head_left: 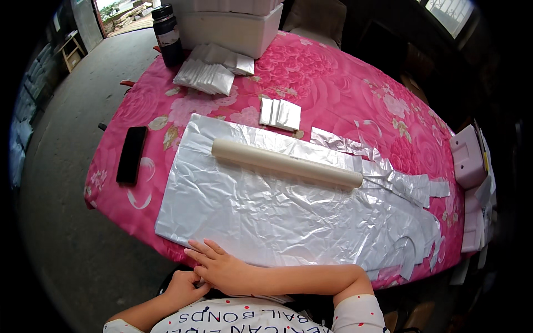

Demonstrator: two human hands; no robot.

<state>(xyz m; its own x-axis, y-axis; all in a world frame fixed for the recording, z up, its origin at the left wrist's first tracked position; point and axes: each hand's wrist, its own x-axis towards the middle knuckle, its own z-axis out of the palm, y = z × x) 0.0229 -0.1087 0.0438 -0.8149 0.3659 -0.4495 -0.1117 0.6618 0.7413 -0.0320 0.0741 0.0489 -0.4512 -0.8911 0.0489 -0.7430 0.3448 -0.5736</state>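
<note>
Head view: silvery plastic film (239,213) lies flat and crinkled across the near half of a bench (333,91) covered in pink flowered cloth. The right hand (219,270) reaches leftward to the film's near left edge, fingers loosely spread, fingertips overlapping the edge. Just left and nearer, the left hand (182,290) is curled, its fingertips close by the right hand; whether they pinch anything, I cannot tell. The step in hand looks like handling that near edge; a next move there would seem to call for a gentle pinch, with one palm keeping the thin sheet flat.

A pale tube (286,164) rests along the film's far side. Loose film strips (344,143) trail at the right. Beyond the tube sit a few folded packets (280,114); farther left, a larger packet pile (205,76), a dark bottle (168,39) and a white box (227,33). A black phone (132,155) lies at the left.
</note>
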